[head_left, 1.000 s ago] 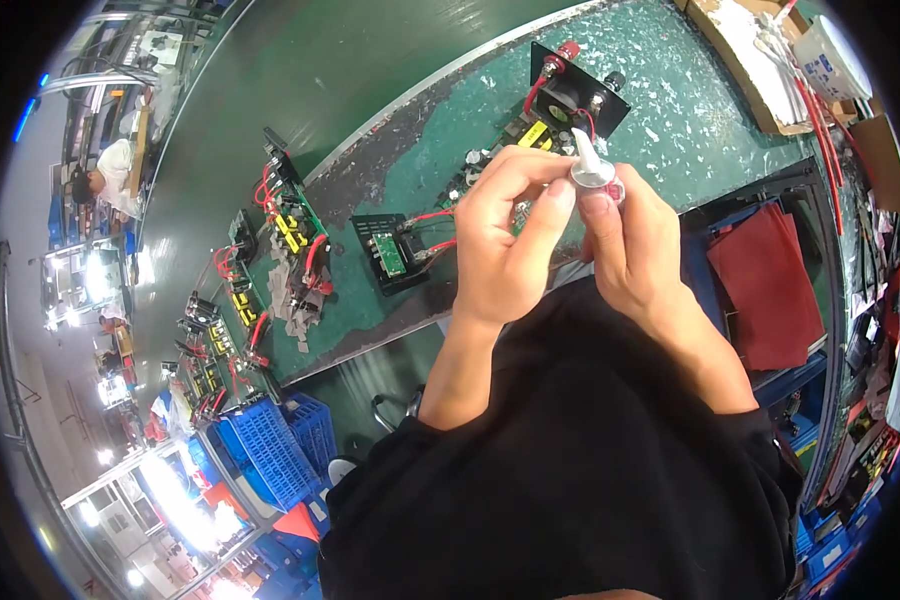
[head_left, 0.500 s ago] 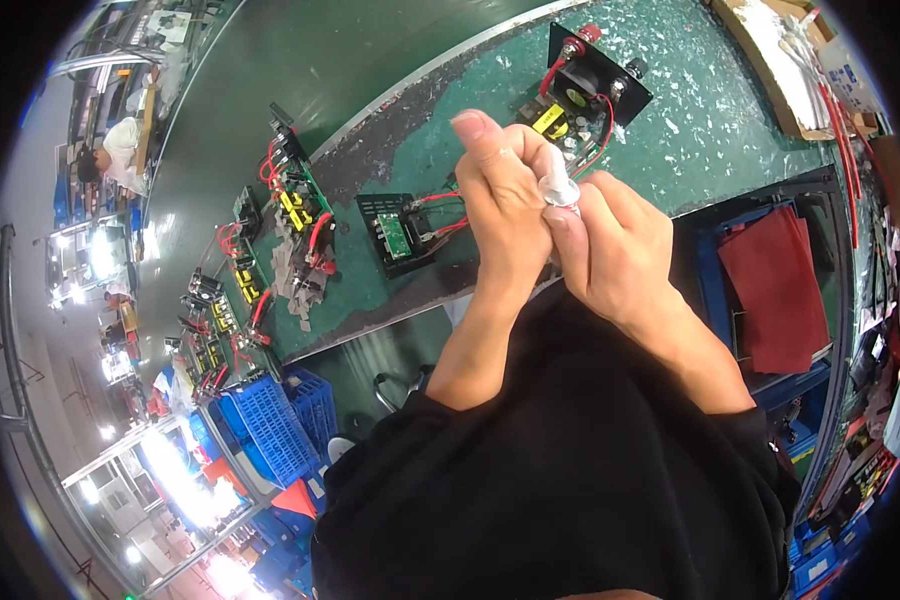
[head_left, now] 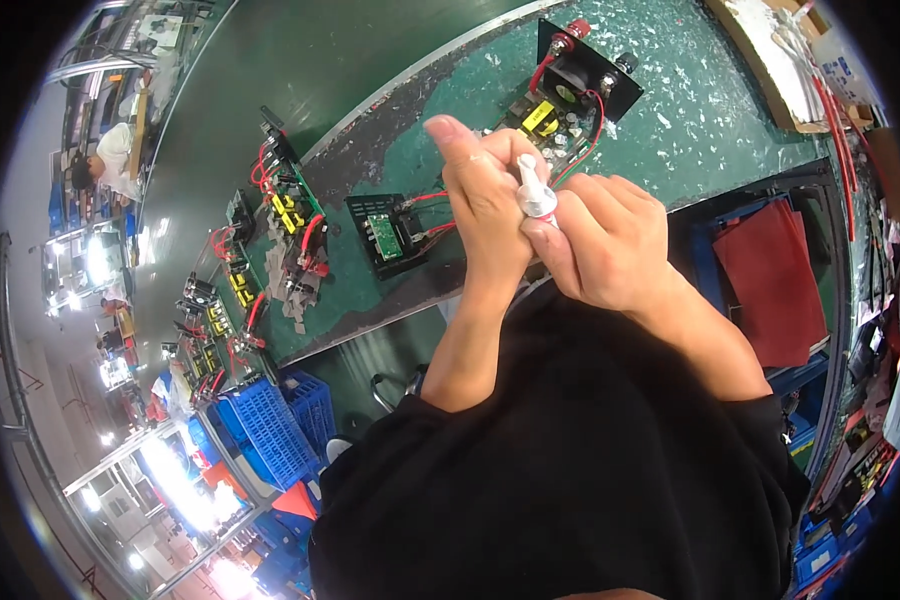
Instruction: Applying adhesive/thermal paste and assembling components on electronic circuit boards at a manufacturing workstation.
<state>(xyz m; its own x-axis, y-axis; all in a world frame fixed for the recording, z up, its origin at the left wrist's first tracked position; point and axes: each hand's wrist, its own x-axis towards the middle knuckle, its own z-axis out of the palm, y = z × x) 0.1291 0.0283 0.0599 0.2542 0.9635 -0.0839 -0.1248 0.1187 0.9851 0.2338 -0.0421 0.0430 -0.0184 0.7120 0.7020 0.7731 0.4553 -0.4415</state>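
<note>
A white tapered nozzle with a wide collar point(head_left: 537, 196) points up between my hands, and a bit of red shows under it. Its lower part is hidden by fingers. My left hand point(head_left: 490, 205) is closed against the collar's left side, thumb sticking out. From the right, my right hand point(head_left: 610, 245) closes round the part just below the collar. Beyond the hands lies a circuit board with a yellow transformer point(head_left: 541, 119), wired to a black panel point(head_left: 592, 75) with red and black terminals. To the left, a black end panel with a green board point(head_left: 387, 238) sits on red wires.
More circuit assemblies point(head_left: 288, 208) stand in a row at left, beside grey scraps point(head_left: 292, 275). The green bench point(head_left: 690, 130) carries white flecks. A cardboard box point(head_left: 770, 70) is at the far right, red sheets point(head_left: 773, 285) below the bench, blue crates point(head_left: 270, 425) lower left.
Both hands and the nozzle have shifted slightly left in the picture. The nozzle now stands more upright, with more of its collar and the red part showing.
</note>
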